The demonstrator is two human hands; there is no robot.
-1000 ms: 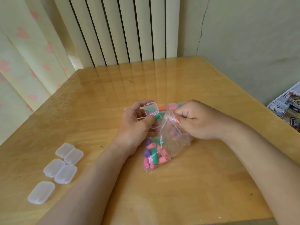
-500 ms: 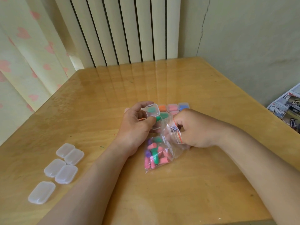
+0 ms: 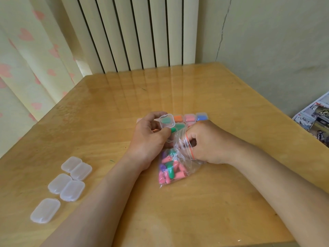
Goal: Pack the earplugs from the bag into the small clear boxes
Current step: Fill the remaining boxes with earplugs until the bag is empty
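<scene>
- The left hand (image 3: 148, 139) pinches an open clear box (image 3: 167, 123); the right hand (image 3: 211, 142) grips the bag (image 3: 183, 148) mouth.
- Tilting the box could spill its green earplug (image 3: 166, 120).

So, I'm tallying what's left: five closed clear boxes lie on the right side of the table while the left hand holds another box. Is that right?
No. The head view shows the five closed clear boxes on the left side of the table, not the right. The left hand does hold another box.
</scene>
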